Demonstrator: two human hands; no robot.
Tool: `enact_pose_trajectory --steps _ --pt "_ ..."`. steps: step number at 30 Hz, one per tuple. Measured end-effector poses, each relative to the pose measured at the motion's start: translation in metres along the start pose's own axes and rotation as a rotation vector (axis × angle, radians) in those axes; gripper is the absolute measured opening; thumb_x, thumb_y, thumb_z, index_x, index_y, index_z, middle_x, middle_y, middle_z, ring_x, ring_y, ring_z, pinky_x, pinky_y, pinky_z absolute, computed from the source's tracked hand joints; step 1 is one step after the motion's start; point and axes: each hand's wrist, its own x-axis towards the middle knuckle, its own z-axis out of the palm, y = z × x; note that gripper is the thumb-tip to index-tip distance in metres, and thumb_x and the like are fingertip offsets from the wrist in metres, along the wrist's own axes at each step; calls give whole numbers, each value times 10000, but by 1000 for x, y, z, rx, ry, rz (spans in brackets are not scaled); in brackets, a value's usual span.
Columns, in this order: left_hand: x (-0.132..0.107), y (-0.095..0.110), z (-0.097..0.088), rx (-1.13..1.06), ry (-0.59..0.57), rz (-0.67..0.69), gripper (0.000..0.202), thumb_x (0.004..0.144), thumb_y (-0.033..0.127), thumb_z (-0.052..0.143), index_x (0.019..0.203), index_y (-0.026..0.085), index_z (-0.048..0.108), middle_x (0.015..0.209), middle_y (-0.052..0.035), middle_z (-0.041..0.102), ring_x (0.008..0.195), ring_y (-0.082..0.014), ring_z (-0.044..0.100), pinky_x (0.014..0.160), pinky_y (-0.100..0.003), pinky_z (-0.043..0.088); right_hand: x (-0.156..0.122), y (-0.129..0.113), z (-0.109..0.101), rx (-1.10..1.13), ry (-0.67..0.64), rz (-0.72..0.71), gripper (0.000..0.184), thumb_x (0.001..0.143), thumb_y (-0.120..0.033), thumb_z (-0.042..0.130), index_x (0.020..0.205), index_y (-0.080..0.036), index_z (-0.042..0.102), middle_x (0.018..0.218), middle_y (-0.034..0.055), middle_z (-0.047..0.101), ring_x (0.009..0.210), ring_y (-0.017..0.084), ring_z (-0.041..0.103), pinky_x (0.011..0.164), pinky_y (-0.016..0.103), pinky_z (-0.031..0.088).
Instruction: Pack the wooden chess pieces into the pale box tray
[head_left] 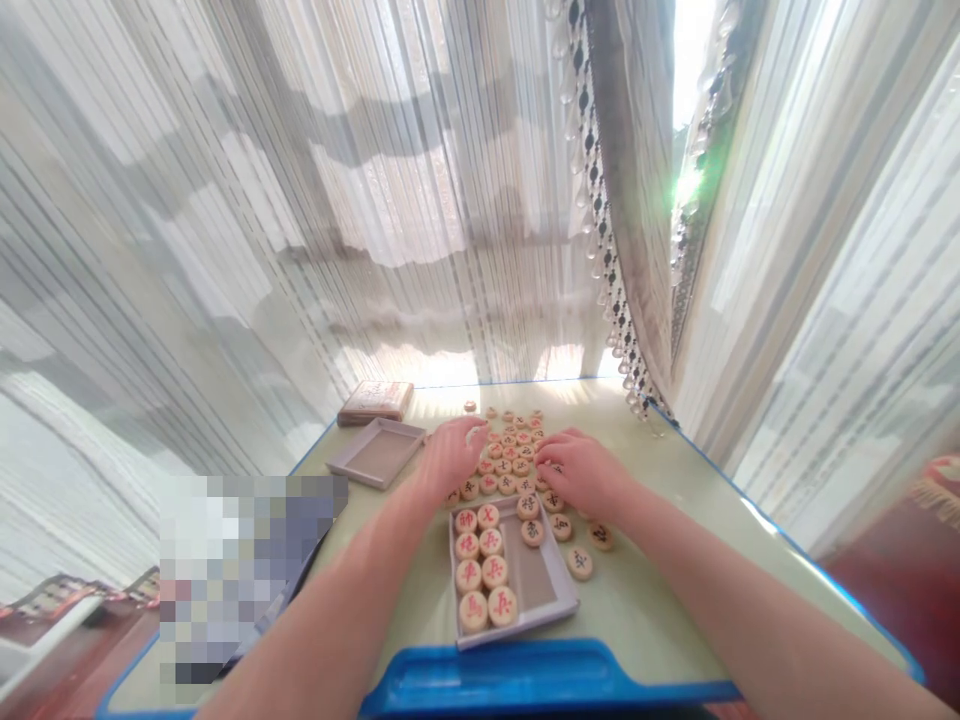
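Note:
Round wooden Chinese chess pieces (510, 453) lie face up in a loose cluster on the table. My left hand (456, 448) is at the cluster's left edge, its thumb and fingers apart beside the pieces. On the right side, my right hand (581, 468) rests over several pieces, fingers bent and spread, fingertips touching some of them. Nearer to me stands a shallow box (536, 580). Two columns of red-marked pieces (493, 571) fill its left part, and two black-marked pieces (532, 532) sit at its top right.
An empty shallow lid (379, 450) lies left of my left hand, with a brown stacked box or book (375, 400) behind it. Loose black-marked pieces (580, 562) are right of the box. Blue edging (495, 675) rims the table, and curtains (450, 200) hang behind.

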Motion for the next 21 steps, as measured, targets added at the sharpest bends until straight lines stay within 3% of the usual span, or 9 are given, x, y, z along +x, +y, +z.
enact_pose_trajectory --steps 4,9,13,18,21 --pt "-6 -21 8 92 -65 25 330 819 185 423 1046 180 663 1079 -85 685 992 -236 630 885 -336 474 1 3 3 -36 -19 56 302 855 -292 466 1059 -206 672 1209 81 604 1116 247 517 952 387 411" --pt "0 -35 9 72 30 -2 441 766 64 388 1122 179 621 1003 -72 709 853 -199 666 767 -286 505 3 8 12 -27 -35 47 382 890 -314 411 1212 -216 592 1338 61 514 1247 247 426 1053 415 330" --pt "1 -32 10 117 2 44 391 775 88 390 1034 191 665 1011 -61 707 895 -198 656 809 -295 495 4 6 13 25 -37 -43 352 883 -282 416 1156 -232 633 1297 21 556 1231 221 444 1087 403 297" --pt "-2 -23 11 112 -138 16 365 833 170 373 1030 232 674 1039 -53 702 931 -225 653 826 -326 490 4 1 9 76 -28 -86 299 806 -155 458 964 -203 706 1057 23 687 1124 186 515 1003 313 394" --pt "-5 -18 10 95 -130 52 351 824 159 390 998 234 684 1049 -47 699 965 -221 644 864 -320 481 4 1 9 65 -16 -100 302 819 -174 455 1010 -195 687 1094 39 666 1103 200 509 996 337 392"
